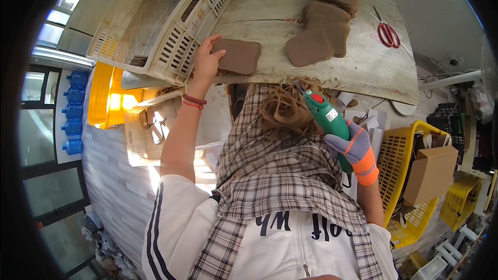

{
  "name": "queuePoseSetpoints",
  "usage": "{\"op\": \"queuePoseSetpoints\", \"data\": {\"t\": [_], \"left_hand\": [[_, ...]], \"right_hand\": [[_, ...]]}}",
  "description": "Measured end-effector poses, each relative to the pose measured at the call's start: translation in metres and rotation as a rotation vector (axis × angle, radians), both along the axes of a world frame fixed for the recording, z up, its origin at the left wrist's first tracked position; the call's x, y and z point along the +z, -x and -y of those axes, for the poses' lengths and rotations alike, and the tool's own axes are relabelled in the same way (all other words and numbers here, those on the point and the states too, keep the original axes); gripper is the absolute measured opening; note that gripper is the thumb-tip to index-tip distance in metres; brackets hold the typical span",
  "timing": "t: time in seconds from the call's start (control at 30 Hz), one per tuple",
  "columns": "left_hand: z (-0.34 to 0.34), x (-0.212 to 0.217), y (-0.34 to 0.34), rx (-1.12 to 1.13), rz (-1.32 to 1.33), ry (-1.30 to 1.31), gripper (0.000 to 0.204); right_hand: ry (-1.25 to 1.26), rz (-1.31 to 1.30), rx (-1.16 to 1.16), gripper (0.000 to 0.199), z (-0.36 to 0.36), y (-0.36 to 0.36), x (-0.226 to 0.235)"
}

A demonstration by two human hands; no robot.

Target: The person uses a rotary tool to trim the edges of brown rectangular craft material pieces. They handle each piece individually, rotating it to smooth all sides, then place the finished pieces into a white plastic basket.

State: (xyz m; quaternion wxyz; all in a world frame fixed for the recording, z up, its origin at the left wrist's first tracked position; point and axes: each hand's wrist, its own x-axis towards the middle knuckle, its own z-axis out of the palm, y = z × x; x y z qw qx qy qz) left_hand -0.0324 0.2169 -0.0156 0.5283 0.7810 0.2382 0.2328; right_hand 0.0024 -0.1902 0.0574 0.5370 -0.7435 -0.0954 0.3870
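My left hand (207, 63), bare with red bead bracelets, grips the left edge of a brown rounded sheet-material piece (239, 56). That piece lies near the table's front edge, next to the white basket; whether others lie under it I cannot tell. In its purple and orange glove, my right hand (355, 149) is closed around a green handheld electric cutter (326, 114) with a red switch. The cutter's head points up and left at a tangle of brown trimmed strips (282, 106) over my lap. More brown pieces (309, 47) lie fanned in overlapping piles on the table.
A white plastic basket (179, 33) stands at the table's left end. Red-handled scissors (388, 35) lie at the right of the worktable (259, 13). Yellow crates stand on both sides, the right one (392, 168) beside a cardboard box (431, 173). Blue water bottles (75, 111) line the left wall.
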Motion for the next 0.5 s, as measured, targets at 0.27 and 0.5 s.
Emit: {"op": "queuePoseSetpoints", "data": {"t": [0.27,0.5], "left_hand": [[0.111,0.019,-0.079,-0.189,0.119,-0.94,0.045],[0.136,-0.016,-0.106,-0.132,-0.132,-0.746,0.048]], "right_hand": [[-0.055,0.074,-0.145,0.043,0.024,0.002,-0.035],[-0.021,0.107,-0.213,0.042,0.033,0.005,-0.04]]}}
